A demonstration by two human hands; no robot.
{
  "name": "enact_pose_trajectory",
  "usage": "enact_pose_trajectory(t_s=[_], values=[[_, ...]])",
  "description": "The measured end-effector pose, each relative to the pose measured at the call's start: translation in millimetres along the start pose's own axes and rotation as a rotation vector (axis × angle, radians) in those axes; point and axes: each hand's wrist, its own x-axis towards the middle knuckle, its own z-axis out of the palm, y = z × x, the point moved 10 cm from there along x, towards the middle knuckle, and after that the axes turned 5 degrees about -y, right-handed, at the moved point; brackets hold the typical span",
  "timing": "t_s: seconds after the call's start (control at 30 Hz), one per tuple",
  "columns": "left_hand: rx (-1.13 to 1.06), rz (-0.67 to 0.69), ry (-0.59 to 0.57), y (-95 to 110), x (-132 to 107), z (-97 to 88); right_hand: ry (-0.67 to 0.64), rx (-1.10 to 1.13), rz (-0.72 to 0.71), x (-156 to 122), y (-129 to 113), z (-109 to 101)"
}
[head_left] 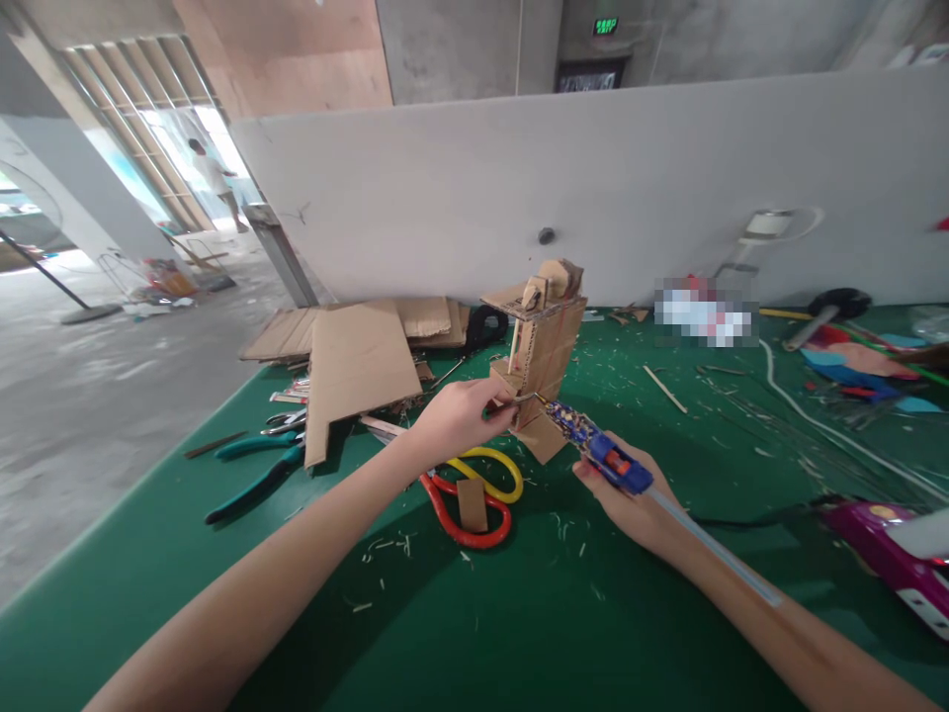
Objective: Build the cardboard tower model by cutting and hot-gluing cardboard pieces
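Observation:
A small cardboard model (545, 341) stands upright on the green table (534, 613). My left hand (456, 417) pinches a thin stick or strip against the model's lower left side, fingers closed. My right hand (630, 499) is wrapped round a blue glue gun (600, 453) with an orange trigger. Its nozzle points up-left and touches the model near my left fingertips. A clear glue stick (716, 554) juts out of the gun's back along my forearm.
Red and yellow scissors (474, 494) lie under my left wrist, with a cardboard scrap on them. Cardboard sheets (356, 361) and teal pliers (256, 470) lie at the left. A pink tool (890, 554), cables and coloured scraps are at the right. A grey partition (593, 188) backs the table.

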Motion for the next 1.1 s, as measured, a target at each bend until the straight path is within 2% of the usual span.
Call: enact_pose_trajectory(t_s=[0.13,0.5,0.87,1.1], values=[[-0.004,0.006,0.01,-1.5,-0.1,1.0,0.001,-0.029,-0.011,0.4,-0.5,-0.9],[0.051,0.061,0.05,-1.4,-1.2,4.0,-0.054,-0.066,-0.103,-3.4,-20.3,5.3],[0.097,0.096,0.082,3.0,-2.1,2.7,-0.078,-0.104,-0.14,-4.0,-20.8,9.2],[0.109,0.143,0.087,7.1,-3.6,2.2,-0.036,-0.088,-0.121,-4.8,-19.9,4.3]])
